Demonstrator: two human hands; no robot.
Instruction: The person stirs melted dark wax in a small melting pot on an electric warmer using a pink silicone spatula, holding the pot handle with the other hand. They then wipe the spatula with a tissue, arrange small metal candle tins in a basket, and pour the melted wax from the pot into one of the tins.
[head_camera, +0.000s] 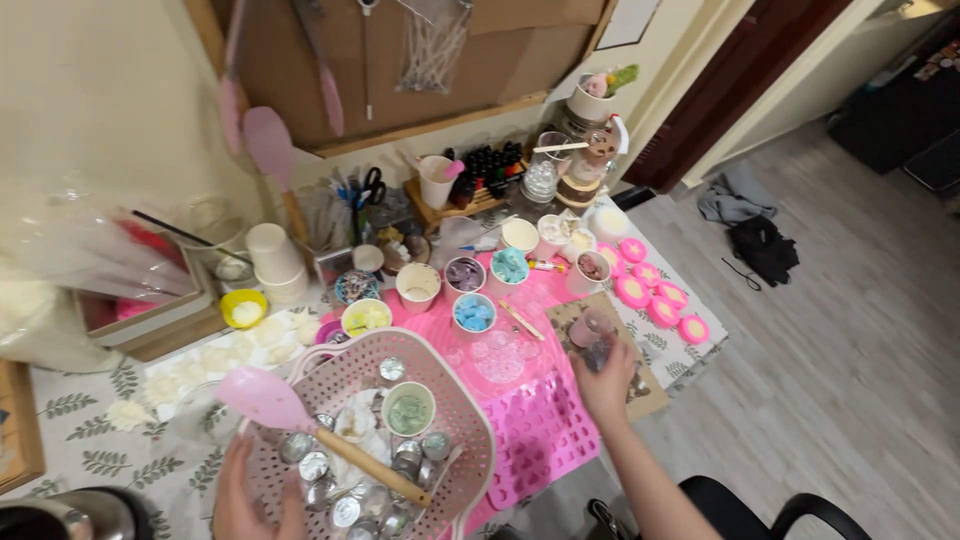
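Hands: right (603, 383) grips glass jar (597, 340) | left (245, 490) clasps pink basket (455, 400) rim (spatula (268, 400) inside)

Beyond my pink silicone mat (545, 425), scissors (372, 184) stand left of the dark bottles (492, 160), clothes (750, 225) lying far right.

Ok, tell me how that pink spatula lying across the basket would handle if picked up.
The pink spatula probably lifts stiffly by its wooden handle, while the broad blade looks bendy. Resting across the perforated pink basket beside the left hand, it seems light and might tip blade-first.
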